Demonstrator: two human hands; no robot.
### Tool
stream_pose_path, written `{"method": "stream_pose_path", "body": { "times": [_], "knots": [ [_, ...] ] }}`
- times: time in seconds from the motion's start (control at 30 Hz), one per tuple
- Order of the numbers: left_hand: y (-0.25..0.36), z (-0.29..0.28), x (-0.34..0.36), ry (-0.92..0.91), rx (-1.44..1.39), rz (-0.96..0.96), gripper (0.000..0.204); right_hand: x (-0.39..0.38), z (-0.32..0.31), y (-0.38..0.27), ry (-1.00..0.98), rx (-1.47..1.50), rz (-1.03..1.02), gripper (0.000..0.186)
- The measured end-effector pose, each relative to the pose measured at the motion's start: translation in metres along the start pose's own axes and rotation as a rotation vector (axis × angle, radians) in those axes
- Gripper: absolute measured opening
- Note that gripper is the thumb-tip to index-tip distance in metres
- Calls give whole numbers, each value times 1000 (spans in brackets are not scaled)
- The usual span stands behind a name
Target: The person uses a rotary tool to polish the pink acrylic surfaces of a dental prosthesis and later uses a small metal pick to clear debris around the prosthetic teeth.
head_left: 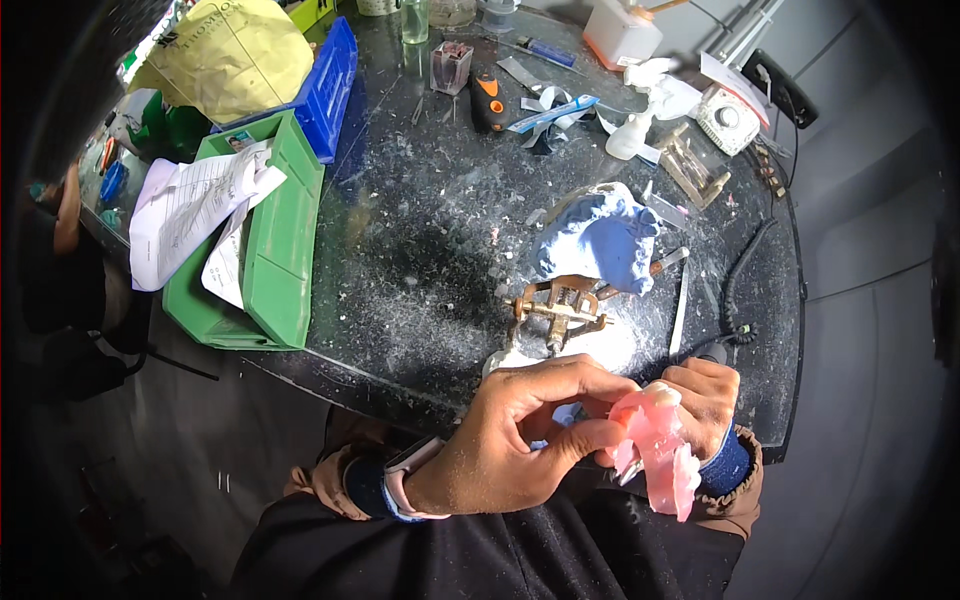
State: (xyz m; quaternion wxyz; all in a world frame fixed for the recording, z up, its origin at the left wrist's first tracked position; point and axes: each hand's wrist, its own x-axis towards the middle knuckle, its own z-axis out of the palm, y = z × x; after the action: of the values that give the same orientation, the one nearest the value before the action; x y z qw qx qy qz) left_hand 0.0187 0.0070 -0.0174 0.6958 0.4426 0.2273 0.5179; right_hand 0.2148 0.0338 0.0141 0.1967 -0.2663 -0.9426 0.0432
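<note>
My left hand [525, 435] pinches a pink partial denture [661, 452] between thumb and fingers, above my lap at the bench edge. Pale teeth show along its upper edge. Closed behind the denture, my right hand [703, 400] grips a rotary handpiece [712, 352]; its dark rear end sticks out above the fist. A small metal tip [631, 472] shows by the denture's lower left side; whether it touches the pink material is hidden. Just beyond my hands stands a brass-coloured articulator [560, 308] with a blue and white dental cast [600, 238] tipped back on it.
Pale dust covers the dark bench [410, 270]. A green bin [285, 250] with papers [195, 215] stands at left, a blue bin [335, 95] behind it. A coiled black cord [735, 285] runs along the right. A knife-like tool [680, 310], orange-black device [489, 100] and white control box [730, 118] lie farther off.
</note>
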Motion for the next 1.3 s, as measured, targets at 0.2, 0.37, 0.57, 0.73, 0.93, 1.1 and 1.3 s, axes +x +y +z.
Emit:
{"method": "stream_pose_path", "body": {
  "times": [0.2, 0.37, 0.57, 0.73, 0.93, 1.1, 1.3],
  "knots": [
    [-6, -4, 2, -46, 9, 48, 25, 2, 2, 0, -2, 31, 61, 25],
    [0, -5, 3, -86, 63, 20, 26, 5, -2, -2, -13, -48, 61, 19],
    [2, -6, 5, -98, 111, 18, 25, 2, 3, 2, 72, -36, -18, 22],
    [0, -4, 5, -75, 66, 4, 25, 1, -3, 4, 38, -120, -87, 19],
    [2, -4, 5, -88, 89, 21, 24, 1, 1, 5, 52, -113, -54, 19],
    [7, -1, 4, -61, 87, -59, 20, 2, -4, 2, 56, -130, -69, 20],
    [2, -2, 3, -96, 73, -1, 24, -1, -5, 3, 51, -199, -100, 26]
  ]
}}
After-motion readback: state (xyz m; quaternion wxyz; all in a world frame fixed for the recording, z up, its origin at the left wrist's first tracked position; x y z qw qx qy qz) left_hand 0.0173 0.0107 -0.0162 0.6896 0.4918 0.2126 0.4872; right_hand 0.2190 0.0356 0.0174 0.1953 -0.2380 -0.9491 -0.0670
